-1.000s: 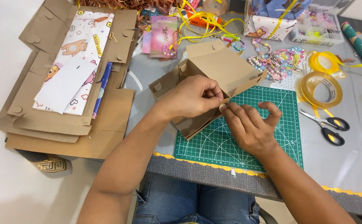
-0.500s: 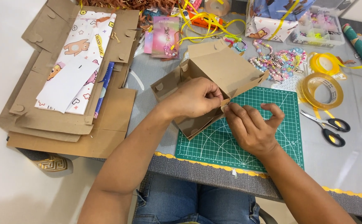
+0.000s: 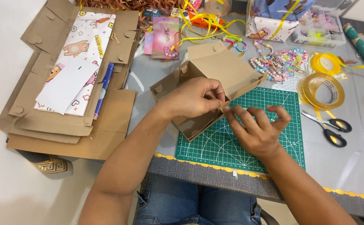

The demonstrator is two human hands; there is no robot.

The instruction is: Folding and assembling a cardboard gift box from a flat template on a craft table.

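Both hands pinching the near corner flap of the brown cardboard box [image 3: 215, 75] on the green cutting mat [image 3: 248, 141]: left hand [image 3: 194, 98] at 9 o'clock, right hand [image 3: 257, 129] at 4 o'clock.

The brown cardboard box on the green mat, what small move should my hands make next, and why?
Probably press the pinched flap down along the box wall. Both the left hand and right hand meet at one corner of the half-folded cardboard box, whose lid stands open over the cutting mat.

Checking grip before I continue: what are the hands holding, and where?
Both the left hand and the right hand pinch the brown cardboard box at its near front edge.
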